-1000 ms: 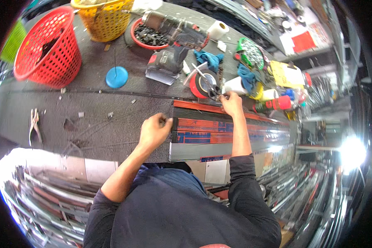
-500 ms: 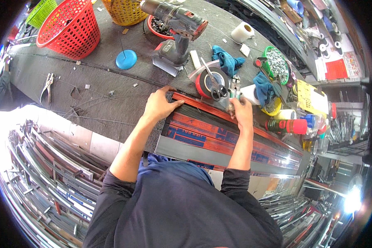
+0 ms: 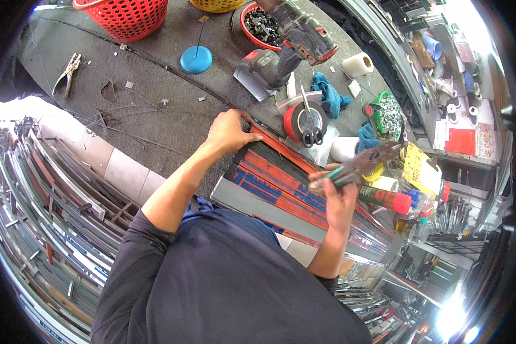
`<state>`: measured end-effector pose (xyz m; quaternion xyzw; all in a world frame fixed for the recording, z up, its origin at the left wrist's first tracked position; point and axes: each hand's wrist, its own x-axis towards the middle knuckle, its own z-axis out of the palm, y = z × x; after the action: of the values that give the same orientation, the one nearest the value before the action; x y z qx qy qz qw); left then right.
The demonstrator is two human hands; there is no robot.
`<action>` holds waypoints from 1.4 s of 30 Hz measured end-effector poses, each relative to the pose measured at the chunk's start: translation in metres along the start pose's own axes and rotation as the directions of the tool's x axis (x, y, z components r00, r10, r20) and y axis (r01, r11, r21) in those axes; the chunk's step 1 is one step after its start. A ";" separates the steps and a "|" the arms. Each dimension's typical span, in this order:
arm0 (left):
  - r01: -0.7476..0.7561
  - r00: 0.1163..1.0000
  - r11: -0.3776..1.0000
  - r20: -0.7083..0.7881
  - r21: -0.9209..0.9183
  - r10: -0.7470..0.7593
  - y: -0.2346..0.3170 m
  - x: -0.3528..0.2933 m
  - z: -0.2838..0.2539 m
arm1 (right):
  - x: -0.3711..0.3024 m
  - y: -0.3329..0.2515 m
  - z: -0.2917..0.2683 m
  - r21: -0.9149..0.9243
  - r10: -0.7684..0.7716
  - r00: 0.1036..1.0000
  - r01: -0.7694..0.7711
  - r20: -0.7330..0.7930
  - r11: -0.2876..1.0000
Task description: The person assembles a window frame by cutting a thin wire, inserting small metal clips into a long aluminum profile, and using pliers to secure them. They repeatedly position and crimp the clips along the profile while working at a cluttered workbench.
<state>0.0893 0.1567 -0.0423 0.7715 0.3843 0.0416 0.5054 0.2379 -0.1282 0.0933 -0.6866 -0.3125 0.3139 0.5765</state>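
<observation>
My left hand (image 3: 226,133) is closed on the near-left end of a long profile with red film (image 3: 285,152), thumb on top and fingers over the far edge. That profile lies along the bench beside other profiles wrapped in red and blue printed film (image 3: 275,182) and a bare grey one (image 3: 241,196). My right hand (image 3: 339,200) is raised over the profiles, gripping pliers (image 3: 366,163) by their greenish handles. Their metal jaws point away to the right, blurred by motion. Just beyond the profiles lie scissors (image 3: 311,129) on a red-and-black tape roll (image 3: 293,121).
A cordless drill (image 3: 281,60) stands on the dark bench, beside a red bowl of small dark parts (image 3: 261,26). Farther left are a blue disc (image 3: 196,59) and another pair of pliers (image 3: 69,74). A blue cloth (image 3: 329,97) and a red-capped bottle (image 3: 387,199) lie right.
My right hand has lifted the pliers from beside the scissors and swung them toward me, above the profiles. The left hand keeps its hold on the profile's end. The view has shifted.
</observation>
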 end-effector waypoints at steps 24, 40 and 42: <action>0.054 0.998 0.923 0.060 -0.381 -0.034 -0.011 -0.018 0.006 | 0.082 0.040 0.060 -0.632 -0.005 0.936 0.242 0.352 0.736; 0.097 0.977 0.697 0.200 -0.710 0.068 -0.021 -0.022 0.014 | 0.146 -0.165 0.121 -0.762 0.238 0.726 0.634 0.645 0.131; 0.133 0.970 0.703 0.239 -0.699 0.054 -0.023 -0.022 0.014 | 0.148 -0.165 0.131 -0.790 0.331 0.733 0.610 0.594 0.067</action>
<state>0.0675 0.1366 -0.0604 0.5080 0.2909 0.0813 0.8067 0.2133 0.0899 0.2281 -0.6859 -0.6879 0.1676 -0.1682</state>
